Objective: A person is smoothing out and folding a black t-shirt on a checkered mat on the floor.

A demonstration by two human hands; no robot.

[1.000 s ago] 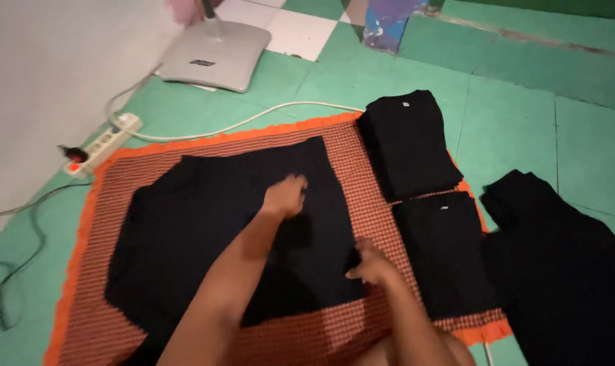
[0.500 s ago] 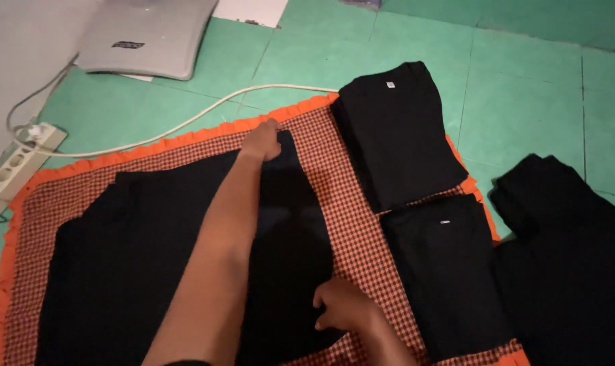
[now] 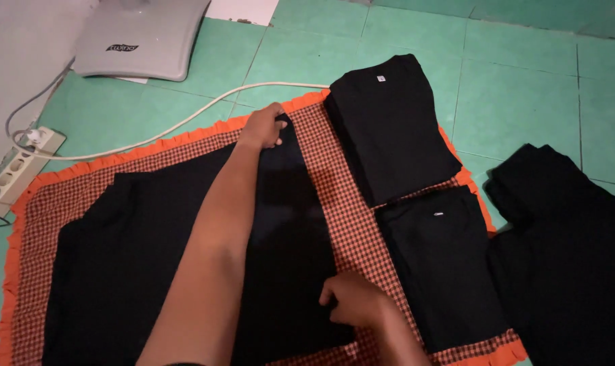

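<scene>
A black garment (image 3: 185, 257) lies spread flat on a red-and-black checked mat (image 3: 341, 183) with an orange frilled edge, which serves here as the landmark; the garment covers most of the mat's middle and left side, its right edge running as a straight fold line from the far rim toward the near one; the left hand (image 3: 261, 126) is stretched out to the far end of that line, near the mat's far rim, fingers pinched on the cloth corner; the right hand (image 3: 351, 298) sits at the near end, close to the mat's near rim, curled with fingers pressed down on the fabric edge, though whether it grips or merely pins cannot be told; the hands are well apart, one at each end of the fold; the cloth looks light, soft and limp, likely to sag and crease unless held at corners or along an edge, and not at all fragile; two folded black garments (image 3: 392, 125) (image 3: 443, 261) rest on the mat's right side, one beyond the other; a loose heap of dark clothes (image 3: 565, 237) lies off the mat to its right on the green tiled floor (image 3: 524, 81); beyond the mat's far left stand a grey fan base (image 3: 141, 41), a white cable (image 3: 185, 122) and a power strip (image 3: 23, 163); no container is in view.
</scene>
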